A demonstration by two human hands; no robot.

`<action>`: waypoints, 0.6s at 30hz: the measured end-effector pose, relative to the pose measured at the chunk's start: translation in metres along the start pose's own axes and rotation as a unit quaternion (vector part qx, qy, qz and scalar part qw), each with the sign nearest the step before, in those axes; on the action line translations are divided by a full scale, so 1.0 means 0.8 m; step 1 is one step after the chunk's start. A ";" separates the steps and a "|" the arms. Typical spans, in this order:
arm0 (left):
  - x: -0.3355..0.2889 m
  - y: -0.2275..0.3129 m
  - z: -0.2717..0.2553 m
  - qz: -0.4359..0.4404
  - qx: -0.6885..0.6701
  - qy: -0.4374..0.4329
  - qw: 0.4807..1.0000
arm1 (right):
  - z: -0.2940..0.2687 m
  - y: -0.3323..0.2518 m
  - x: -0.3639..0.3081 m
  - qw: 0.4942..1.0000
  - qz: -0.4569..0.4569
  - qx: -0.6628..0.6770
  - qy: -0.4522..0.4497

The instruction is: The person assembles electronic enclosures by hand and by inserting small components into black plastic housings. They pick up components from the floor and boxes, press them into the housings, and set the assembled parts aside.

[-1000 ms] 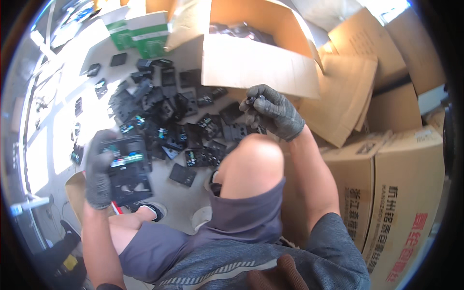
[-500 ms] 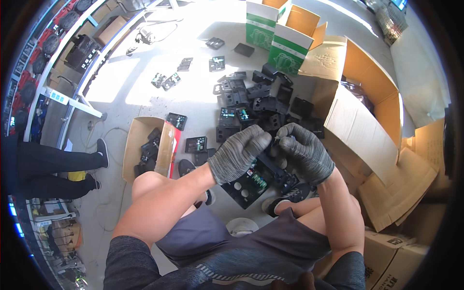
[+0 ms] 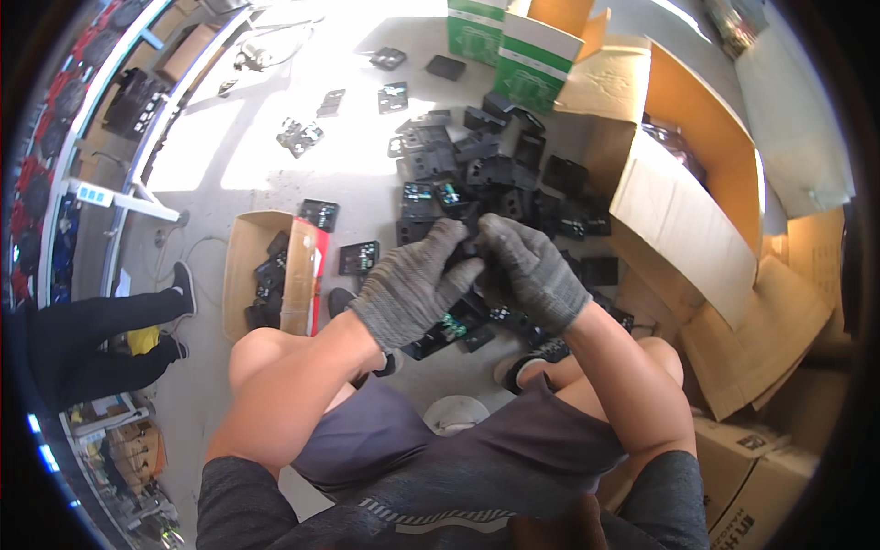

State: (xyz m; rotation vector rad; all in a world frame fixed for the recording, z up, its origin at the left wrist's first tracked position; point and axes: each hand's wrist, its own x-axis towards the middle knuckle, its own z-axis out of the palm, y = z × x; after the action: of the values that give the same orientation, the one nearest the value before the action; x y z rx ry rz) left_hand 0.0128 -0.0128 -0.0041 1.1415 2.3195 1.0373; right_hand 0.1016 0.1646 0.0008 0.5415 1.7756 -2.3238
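Observation:
In front of me, both hands wear grey knit gloves and come together over a pile of black plastic housings (image 3: 481, 165). My left hand (image 3: 412, 280) is closed, thumb and fingers pinched on a dark plastic part (image 3: 470, 246). From the other side, my right hand (image 3: 534, 270) grips the same part with curled fingers. Most of that part is hidden by the gloves, so its exact kind does not show. Just below the hands lies a black housing with a green circuit board (image 3: 451, 332), partly covered by my left hand.
Left of my knees stands an open cardboard box (image 3: 302, 275) with black housings inside. A large open carton (image 3: 683, 220) is at the right, with green-and-white boxes (image 3: 536, 64) behind the pile. Another person's legs (image 3: 115, 321) show at far left, beside shelving (image 3: 101, 192).
Both hands have shifted left and stay closed together. The housing below them is more covered now. The whole view has moved slightly, so the floor items sit higher in it.

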 end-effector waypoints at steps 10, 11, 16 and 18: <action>0.005 -0.012 0.007 0.048 -0.008 0.002 0.999 | -0.014 0.007 0.002 0.998 0.018 0.032 -0.059; 0.005 -0.011 0.008 0.050 -0.010 0.000 0.999 | -0.017 0.018 0.005 0.998 0.018 0.031 -0.055; 0.003 -0.006 0.004 0.056 -0.016 -0.024 0.998 | -0.021 0.005 0.000 0.997 0.035 -0.010 -0.065; 0.003 -0.001 0.001 0.041 -0.018 -0.032 0.998 | -0.022 0.010 -0.001 0.997 -0.015 -0.027 -0.070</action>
State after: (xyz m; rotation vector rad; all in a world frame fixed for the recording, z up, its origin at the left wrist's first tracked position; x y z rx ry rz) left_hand 0.0115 -0.0106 -0.0052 1.2469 2.2125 1.0496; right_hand 0.1079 0.1796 -0.0099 0.3366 1.7875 -2.2647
